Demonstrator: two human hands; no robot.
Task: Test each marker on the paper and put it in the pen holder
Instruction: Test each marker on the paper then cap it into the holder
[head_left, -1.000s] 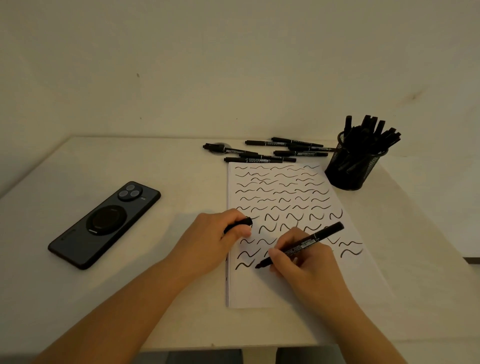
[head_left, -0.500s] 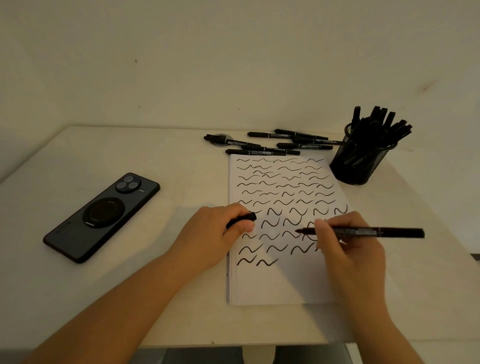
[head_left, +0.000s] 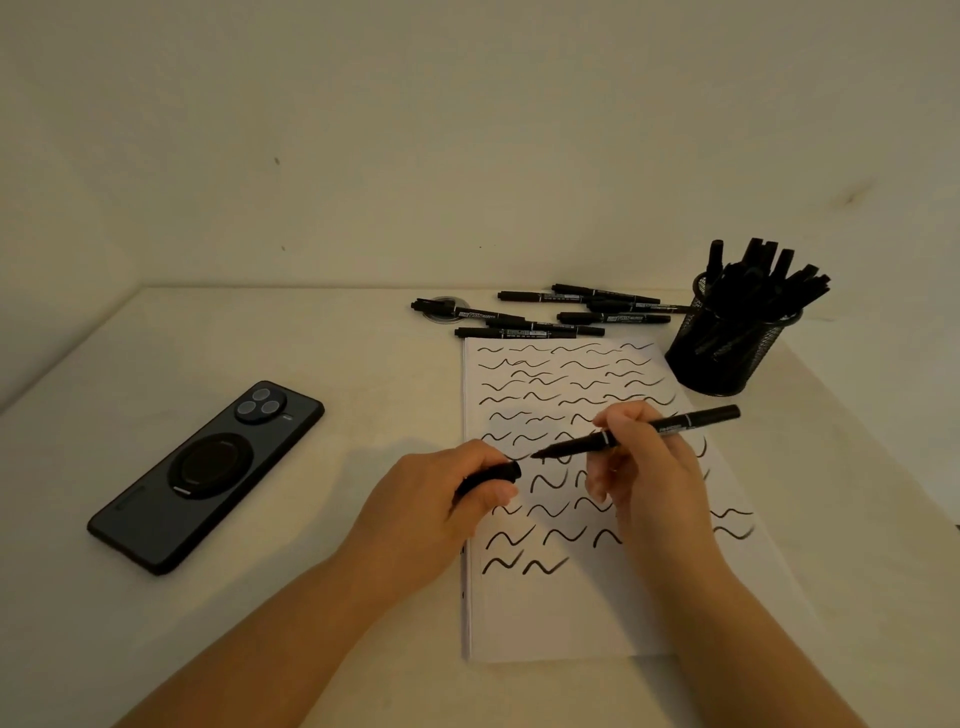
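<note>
I pinch the marker (head_left: 641, 435) in my right hand (head_left: 644, 467), thumb and fingers curled round its middle, tip pointing left and held just above the paper (head_left: 597, 613) so it leaves no stray line. My left hand (head_left: 436, 509) grips the cap (head_left: 493, 475) with its open mouth facing the tip, close beside it, because I judge recapping is the step in hand before the marker goes away. The paper lies under both hands, covered in rows of test squiggles. The pen holder (head_left: 727, 348) stands at the paper's far right corner, already full of markers, within reach of the hand that carries the marker. The untested markers (head_left: 545, 317) lie in a loose heap on the desk (head_left: 311, 338) just beyond the paper's top edge. A phone (head_left: 208, 475) lies face down at left, well apart.
</note>
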